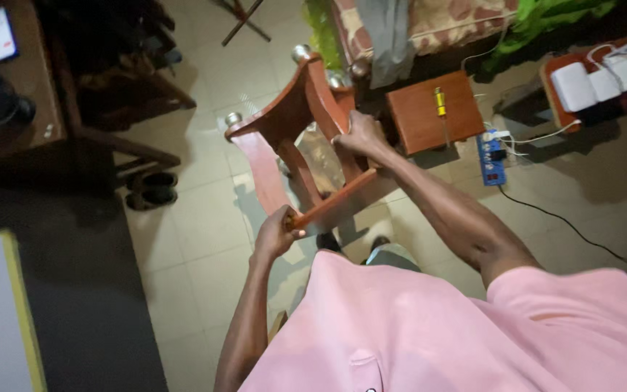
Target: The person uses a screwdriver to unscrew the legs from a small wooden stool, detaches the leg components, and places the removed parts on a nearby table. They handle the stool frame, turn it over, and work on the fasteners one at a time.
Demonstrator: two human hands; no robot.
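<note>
Reddish-brown wood, glossy: a small wooden stool frame (292, 138), tipped on its side over the tiled floor (197, 247), legs toward me, metal glides catching the light at the far leg ends. It hangs between my hands in front of my pink shirt, clear of the floor as far as I can tell.

Left hand (276, 234): grip closed around the near end of the lower stretcher rail (332, 203), fingers wrapped tight, thumb over. Right hand (361, 136): grip clamped on the upper leg where the cross rail meets it, palm pressing down on the joint.

Notes on doing this well, as I judge it:
- Keep the two grips pulling square to the joint; any twist risks racking the frame.
- Right hand should steady the leg while left works the rail, not both moving at once.
- Watch the free rail end near my left palm; it could slip and pinch.
- Glossy finish looks slick, so firm wrap, no fingertip holds.

Nearby: yellow-handled screwdriver (440, 103) lying on a small wooden box (433, 112), well apart from both hands. Blue power strip (491, 156) on the floor beside it, black cable trailing right. Pair of dark shoes (152, 190) left of the stool.
</note>
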